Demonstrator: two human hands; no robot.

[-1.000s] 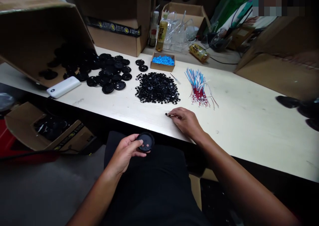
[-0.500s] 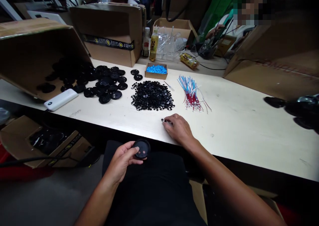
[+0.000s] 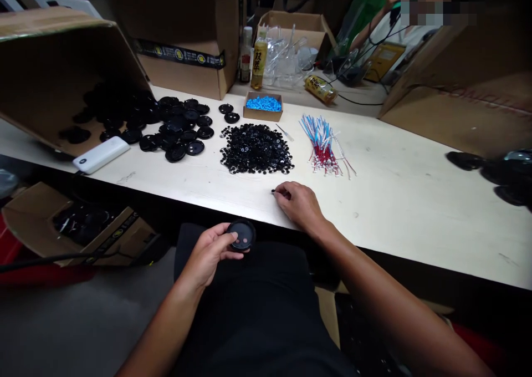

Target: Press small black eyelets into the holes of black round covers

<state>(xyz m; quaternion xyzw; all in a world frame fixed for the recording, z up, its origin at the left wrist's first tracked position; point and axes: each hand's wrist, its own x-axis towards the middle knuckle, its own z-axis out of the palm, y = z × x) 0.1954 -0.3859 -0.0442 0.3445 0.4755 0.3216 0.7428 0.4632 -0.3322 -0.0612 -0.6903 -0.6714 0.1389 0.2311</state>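
My left hand (image 3: 211, 249) grips a round black plastic cover (image 3: 242, 235) with two small holes in its face, thumb on top and fingers beneath. It is held over my lap, just off the table's front edge. My right hand (image 3: 300, 202) rests on the table near that edge, its fingers pinched together at a small black part (image 3: 273, 192); how much of the part lies inside the fingers is hidden. Beyond it spreads a heap of small black round parts (image 3: 255, 149). To the right of the heap lies a bundle of blue, white and red wires (image 3: 323, 144).
Black round covers (image 3: 177, 125) spill from a tipped cardboard box (image 3: 54, 39) at the left, beside a white power bank (image 3: 102, 155). A small box of blue pieces (image 3: 263, 106) stands behind the heap, bottles (image 3: 259, 61) farther back. Another person's arm (image 3: 369, 33) shows at the back right.
The camera view has tilted down slightly, so the table sits higher in it. My right fingers have drawn closer together at the small black part. My left hand keeps hold of the cover.
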